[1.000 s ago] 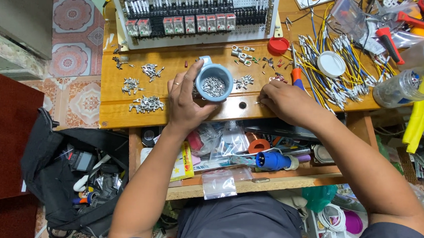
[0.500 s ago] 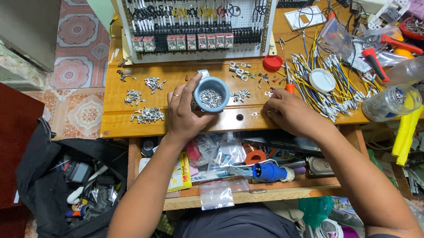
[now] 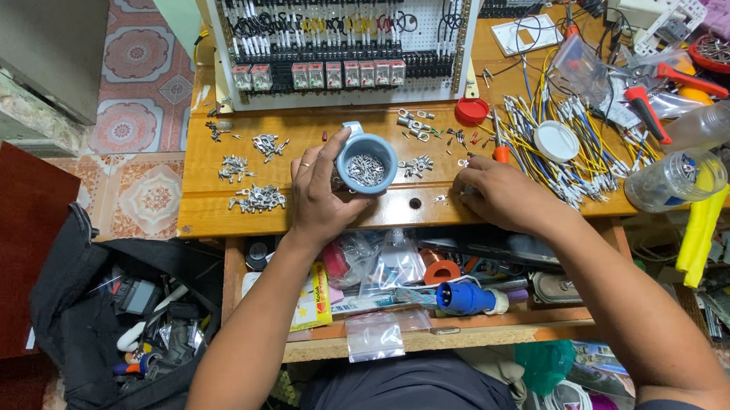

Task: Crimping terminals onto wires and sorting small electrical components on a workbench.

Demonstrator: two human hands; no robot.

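Left to right: our left hand grips the small blue plastic cup of metal terminals just above the wooden bench top; our right hand rests palm-down, fingertips hidden (closure cannot be told). We judge a level cup best, close beside the scattered loose silver lugs.
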